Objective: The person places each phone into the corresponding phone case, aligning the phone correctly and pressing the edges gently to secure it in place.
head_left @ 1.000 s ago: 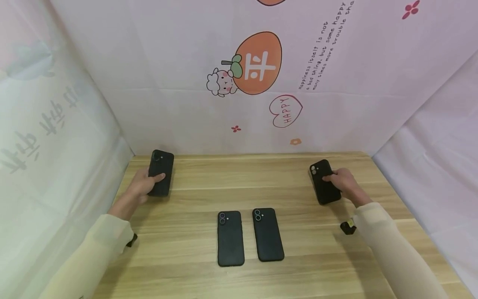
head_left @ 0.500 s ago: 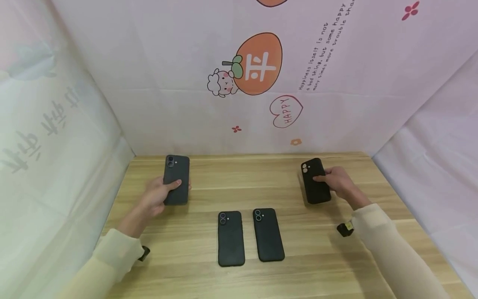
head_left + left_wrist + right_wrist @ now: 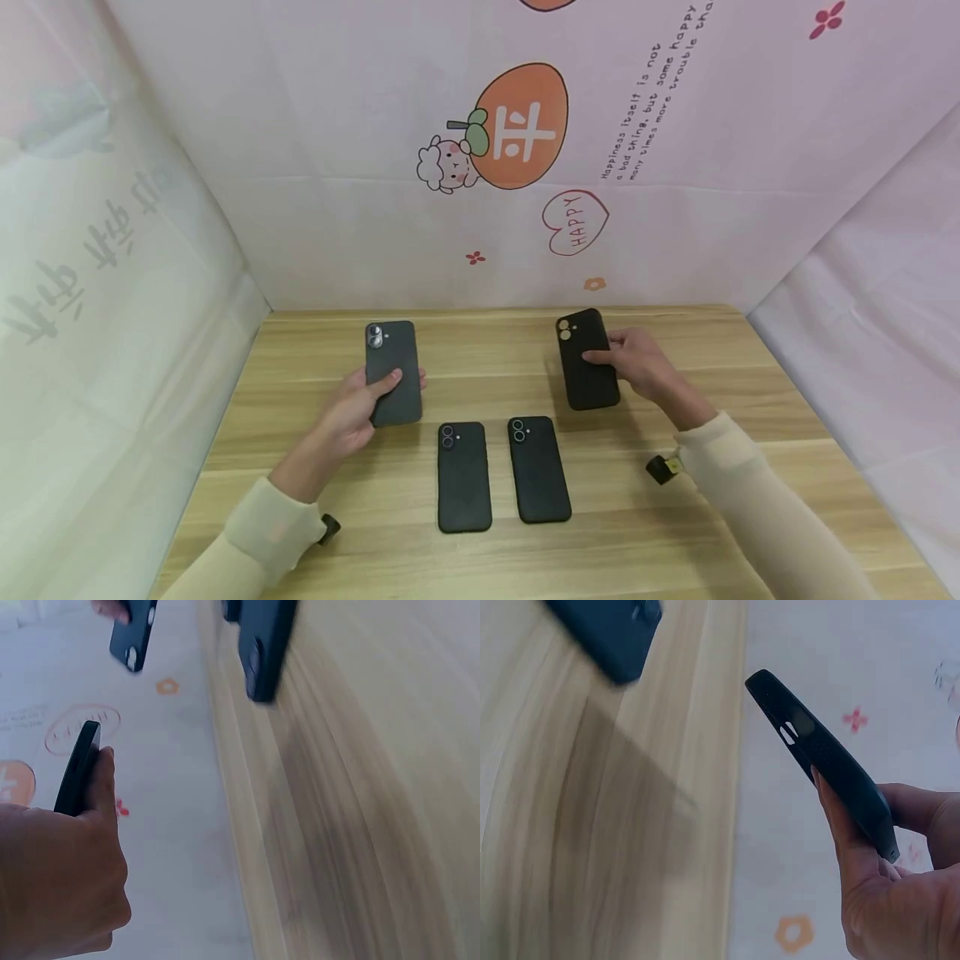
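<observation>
My left hand holds a dark grey smartphone upright above the table, thumb across its back. Two camera lenses show at its top left. On the other side, a black phone case is gripped by my right hand, thumb on its back. Light shows through the case's camera holes, and a side cutout is visible in the right wrist view, where the case is seen edge-on. Between the hands and nearer to me, two black phones or cased phones lie back up, side by side.
The wooden table meets a printed white cloth wall at its back edge. More cloth hangs at the left and right. A small black device sits by the right cuff.
My left hand has brought the smartphone rightward from the far left and turned its back more toward me. My right hand has moved the phone case leftward. The two lying phones have not moved.
</observation>
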Demonstrator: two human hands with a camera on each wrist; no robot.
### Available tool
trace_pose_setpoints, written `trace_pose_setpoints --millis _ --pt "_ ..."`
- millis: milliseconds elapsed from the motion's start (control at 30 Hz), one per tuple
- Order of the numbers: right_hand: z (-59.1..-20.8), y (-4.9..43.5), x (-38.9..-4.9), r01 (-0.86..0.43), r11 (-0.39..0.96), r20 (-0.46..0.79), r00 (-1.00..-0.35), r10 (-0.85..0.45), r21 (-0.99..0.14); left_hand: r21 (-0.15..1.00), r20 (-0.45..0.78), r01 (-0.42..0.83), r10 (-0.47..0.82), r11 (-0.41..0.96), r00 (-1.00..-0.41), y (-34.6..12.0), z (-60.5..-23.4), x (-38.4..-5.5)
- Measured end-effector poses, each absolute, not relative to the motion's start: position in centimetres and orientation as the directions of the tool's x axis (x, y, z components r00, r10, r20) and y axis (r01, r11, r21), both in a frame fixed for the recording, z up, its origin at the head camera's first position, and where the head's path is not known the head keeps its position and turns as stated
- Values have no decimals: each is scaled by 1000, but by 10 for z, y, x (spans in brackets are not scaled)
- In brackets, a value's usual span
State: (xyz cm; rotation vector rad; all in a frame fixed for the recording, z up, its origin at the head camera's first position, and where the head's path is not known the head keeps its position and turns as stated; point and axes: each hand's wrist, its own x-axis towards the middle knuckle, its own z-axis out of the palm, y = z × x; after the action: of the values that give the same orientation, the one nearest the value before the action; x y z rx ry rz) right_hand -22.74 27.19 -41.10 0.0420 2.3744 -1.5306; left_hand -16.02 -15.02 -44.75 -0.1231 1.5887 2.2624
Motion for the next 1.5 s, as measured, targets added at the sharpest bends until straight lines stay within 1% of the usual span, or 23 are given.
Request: trace_pose_setpoints --millis 267,433,600,667,867,1067,1300,1500 --pt "-403 225 -218 195 324 -275 -935 -224 -926 868 -275 -370 300 -331 -913 -125 -447 -151" --pt "-403 199 -212 213 252 -277 -926 -255 -944 858 -295 -387 293 -339 -909 -116 -449 -148" --pt "-403 178 -205 213 230 -270 -929 -253 -950 859 -305 -388 275 -335 -912 -111 -450 -147" --pt "-402 172 -203 207 226 -263 -930 -258 -952 860 -308 -388 270 -330 -912 -109 -451 -146" --pt "-401 153 -198 201 146 -239 -916 -321 -969 859 -307 -388 271 -335 -912 -104 -451 -144" --pt "-401 136 -195 222 87 -239 -904 -355 -971 864 -342 -400 227 -305 -912 -101 -451 -144" --pt "-404 120 -192 203 50 -207 -899 -386 -978 849 -318 -400 270 -344 -909 -97 -449 -141" --pt "-409 108 -188 239 18 -227 -893 -388 -971 846 -308 -400 289 -353 -906 -95 -447 -139"
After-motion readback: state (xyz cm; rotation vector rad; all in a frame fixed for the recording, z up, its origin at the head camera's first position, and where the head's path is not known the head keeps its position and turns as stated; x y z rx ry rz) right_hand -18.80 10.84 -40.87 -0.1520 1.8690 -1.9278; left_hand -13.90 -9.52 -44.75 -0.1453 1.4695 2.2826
